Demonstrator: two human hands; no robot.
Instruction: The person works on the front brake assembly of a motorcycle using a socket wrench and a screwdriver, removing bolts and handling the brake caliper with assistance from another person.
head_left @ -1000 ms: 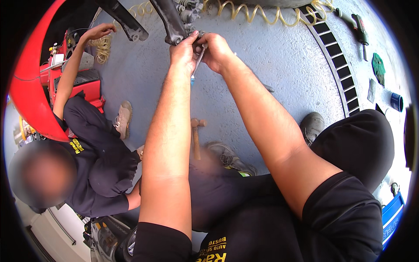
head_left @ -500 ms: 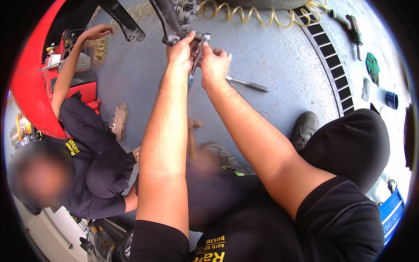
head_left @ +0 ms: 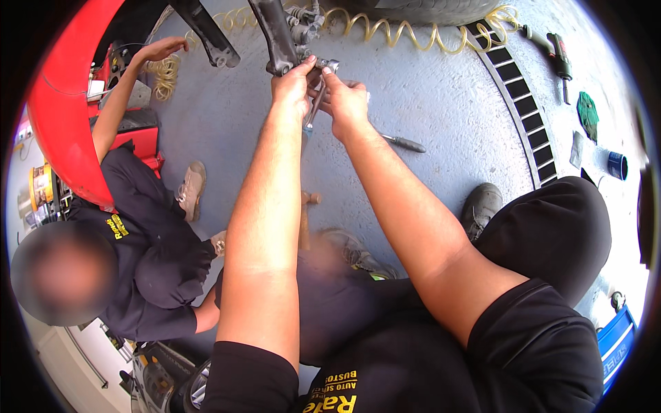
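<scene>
Both hands close at the far middle — the left hand [head_left: 295,81] grips the end of a dark metal arm [head_left: 274,31], the right hand [head_left: 344,100] pinches a slim silver wrench [head_left: 313,110] just beside it. A blue can [head_left: 617,165] and a flat green package [head_left: 587,113] lie far right. Since a moment ago the hands have barely shifted; both forearms stay stretched forward. At left, a co-worker's hand [head_left: 162,48] reaches up beside the red body panel [head_left: 58,131].

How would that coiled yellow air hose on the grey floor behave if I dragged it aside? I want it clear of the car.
The coiled yellow air hose would probably stretch and spring back, since its loops look loose. It seems light and floppy. It may snag on the black slotted floor grate that it lies against.
</scene>
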